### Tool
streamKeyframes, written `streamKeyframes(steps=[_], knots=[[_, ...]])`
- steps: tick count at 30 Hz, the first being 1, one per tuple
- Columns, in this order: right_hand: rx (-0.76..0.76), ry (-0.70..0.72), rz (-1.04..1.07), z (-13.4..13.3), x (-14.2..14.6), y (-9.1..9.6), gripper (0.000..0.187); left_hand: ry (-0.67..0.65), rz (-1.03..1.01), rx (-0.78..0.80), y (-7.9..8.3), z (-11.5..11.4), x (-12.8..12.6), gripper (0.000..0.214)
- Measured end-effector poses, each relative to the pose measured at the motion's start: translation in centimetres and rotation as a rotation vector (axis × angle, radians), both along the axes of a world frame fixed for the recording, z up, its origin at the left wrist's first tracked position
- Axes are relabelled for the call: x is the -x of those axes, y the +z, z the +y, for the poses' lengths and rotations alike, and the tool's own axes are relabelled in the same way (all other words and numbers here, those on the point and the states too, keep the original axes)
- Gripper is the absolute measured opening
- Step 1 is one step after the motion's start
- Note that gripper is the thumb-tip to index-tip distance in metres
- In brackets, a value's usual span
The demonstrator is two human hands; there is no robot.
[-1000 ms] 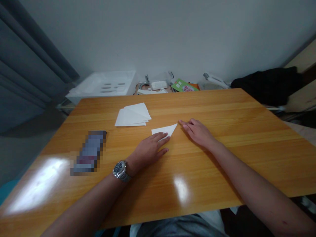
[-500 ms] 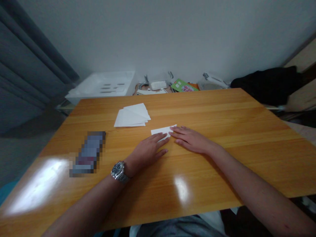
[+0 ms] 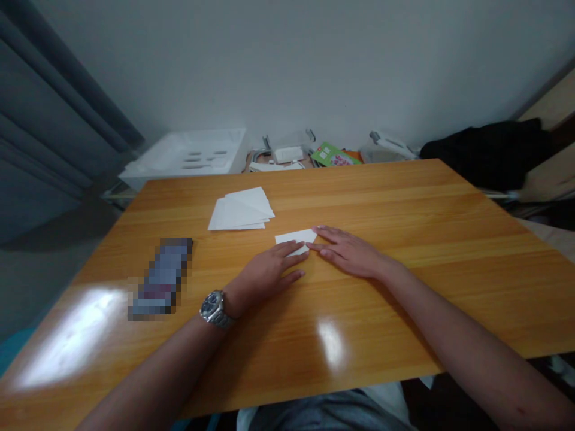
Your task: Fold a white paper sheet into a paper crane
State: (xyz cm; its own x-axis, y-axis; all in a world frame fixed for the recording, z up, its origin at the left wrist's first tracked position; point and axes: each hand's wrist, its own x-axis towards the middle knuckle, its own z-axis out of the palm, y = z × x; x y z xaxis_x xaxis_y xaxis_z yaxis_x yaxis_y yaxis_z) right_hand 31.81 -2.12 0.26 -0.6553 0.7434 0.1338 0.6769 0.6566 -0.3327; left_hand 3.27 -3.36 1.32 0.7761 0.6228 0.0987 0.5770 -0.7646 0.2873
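Flat on the wooden table [image 3: 386, 209] lies a small white piece of paper [image 3: 291, 236], which looks folded, with a slanted right end. My left hand [image 3: 269, 267] rests on its left and lower part, fingers stretched out and apart. At the paper's right end, my right hand [image 3: 348, 251] touches the edge with extended fingertips, its palm down over the table. Both hands partly cover the paper. A wristwatch [image 3: 213, 306] with a metal band is on my left wrist.
Several white sheets [image 3: 240, 209] lie overlapped beyond my left hand. A blurred-out phone-like object [image 3: 164, 275] is on the left of the table. Behind the far edge stand a white foam tray [image 3: 179, 152], a green booklet [image 3: 332, 155] and a dark cloth [image 3: 480, 152].
My right fingers have shifted slightly at the paper's right end, and its pointed upper corner now shows as a slanted edge. The left hand stays nearly still.
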Motion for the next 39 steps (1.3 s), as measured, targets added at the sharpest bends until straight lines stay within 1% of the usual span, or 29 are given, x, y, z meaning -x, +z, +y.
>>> streamKeyframes(steps=[7, 10, 12, 17, 22, 29, 32, 36, 39], knots=[[-0.041, -0.235, 0.014, 1.0, -0.9, -0.6, 0.048, 0.004, -0.005, 0.003, 0.4, -0.2, -0.1, 0.047], [-0.055, -0.297, -0.008, 1.1, -0.8, -0.5, 0.05, 0.005, -0.005, 0.001, 0.4, -0.2, -0.1, 0.047], [-0.072, -0.308, -0.016, 1.2, -0.6, -0.5, 0.051, 0.006, -0.003, -0.002, 0.3, -0.2, -0.1, 0.047], [-0.102, -0.292, -0.022, 1.3, -0.5, -0.6, 0.051, 0.022, 0.006, -0.017, 0.3, -0.3, -0.3, 0.044], [-0.09, -0.28, -0.053, 1.4, -0.8, -0.6, 0.052, 0.051, 0.0, -0.02, 0.5, -0.5, -0.5, 0.044], [-0.091, -0.261, -0.057, 1.1, -0.8, -0.3, 0.051, 0.074, -0.017, -0.04, 0.2, -0.5, -0.5, 0.054], [-0.102, -0.239, -0.038, 1.0, -0.8, -0.3, 0.049, 0.068, -0.006, -0.075, 0.0, -0.4, -0.5, 0.053], [-0.136, -0.174, 0.033, 0.8, -0.7, 0.0, 0.044, 0.055, 0.003, -0.091, 0.1, -0.2, -0.4, 0.046], [-0.144, -0.079, 0.096, 0.7, -0.5, 0.1, 0.038, 0.053, -0.01, -0.095, 0.3, -0.1, -0.3, 0.041]])
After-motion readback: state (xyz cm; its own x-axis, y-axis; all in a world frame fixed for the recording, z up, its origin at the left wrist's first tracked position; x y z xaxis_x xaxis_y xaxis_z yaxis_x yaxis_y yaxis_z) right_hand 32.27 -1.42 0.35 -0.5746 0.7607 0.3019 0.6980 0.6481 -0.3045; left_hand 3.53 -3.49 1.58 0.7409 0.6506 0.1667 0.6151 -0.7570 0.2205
